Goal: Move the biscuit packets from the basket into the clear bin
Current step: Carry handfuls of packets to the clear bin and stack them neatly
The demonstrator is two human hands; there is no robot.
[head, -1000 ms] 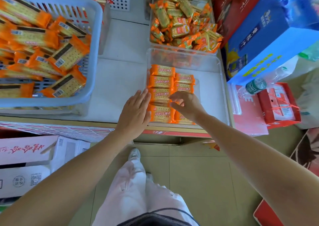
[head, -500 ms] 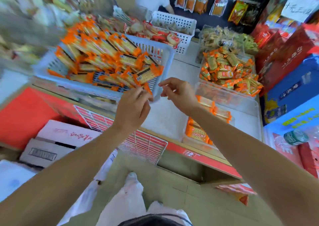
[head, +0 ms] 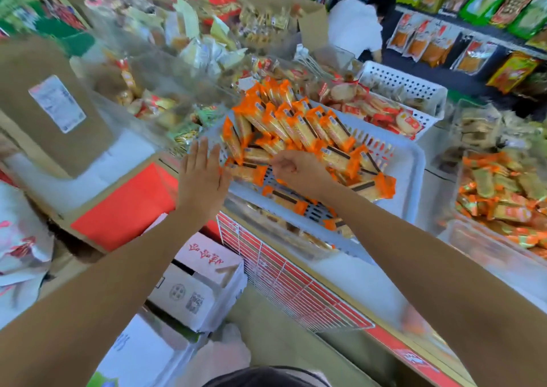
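The pale blue basket [head: 413, 176] stands mid-frame, heaped with orange biscuit packets [head: 299, 126]. My left hand [head: 204, 176] is at the basket's left rim, fingers straight, its fingertips against the left end of one packet [head: 247, 172]. My right hand [head: 293, 170] is inside the basket with fingers curled at the right end of that same packet, seemingly pinching it. The clear bin [head: 464, 240] shows only as a blurred corner at the right edge. Its contents are out of view.
Right of the basket is another clear bin [head: 503, 197] of orange-green snacks, and behind it a white perforated basket [head: 414, 86] of round crackers. A white wire rack [head: 284, 274] hangs on the counter front, with cardboard boxes [head: 201, 280] on the floor. A person [head: 358, 22] stands at the back.
Both hands left the clear bin and moved left to the basket. The left hand's fingers have straightened, the right hand has curled down among the packets. The view swung left and up.
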